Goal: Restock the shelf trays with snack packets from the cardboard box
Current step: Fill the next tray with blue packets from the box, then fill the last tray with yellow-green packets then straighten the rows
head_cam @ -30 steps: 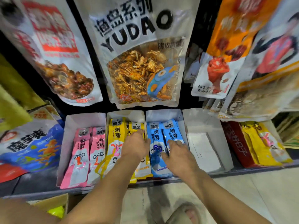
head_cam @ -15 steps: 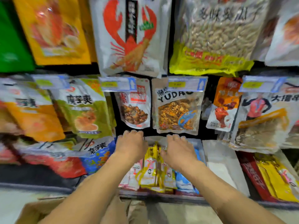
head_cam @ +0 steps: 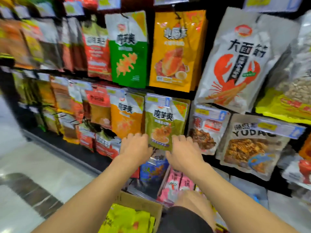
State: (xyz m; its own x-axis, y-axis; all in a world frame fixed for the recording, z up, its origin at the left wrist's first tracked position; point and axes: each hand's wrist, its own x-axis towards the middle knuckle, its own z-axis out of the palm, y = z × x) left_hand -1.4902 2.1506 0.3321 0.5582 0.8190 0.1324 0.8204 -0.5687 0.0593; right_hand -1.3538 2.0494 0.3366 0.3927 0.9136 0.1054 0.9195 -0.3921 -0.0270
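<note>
My left hand (head_cam: 134, 146) and my right hand (head_cam: 183, 153) are stretched out side by side, palms down, fingers loosely spread and holding nothing. They hover in front of the lower edge of an olive-green hanging bag (head_cam: 165, 121). Below them, pink snack packets (head_cam: 178, 182) lie in a shelf tray that my right forearm partly hides. The cardboard box (head_cam: 143, 205) sits on the floor at the bottom, open, with yellow-green snack packets (head_cam: 126, 219) inside.
Rows of large hanging snack bags cover the rack, among them a lobster bag (head_cam: 235, 68) and a YUDAO bag (head_cam: 249, 145). A blue bag (head_cam: 154, 169) stands under my hands. My knee in dark shorts (head_cam: 183, 217) is beside the box. Pale tiled floor (head_cam: 42, 165) lies to the left.
The view has swung up and to the left. Both hands have lifted off the yellow and blue packets in the trays, and the cardboard box has come into sight below.
</note>
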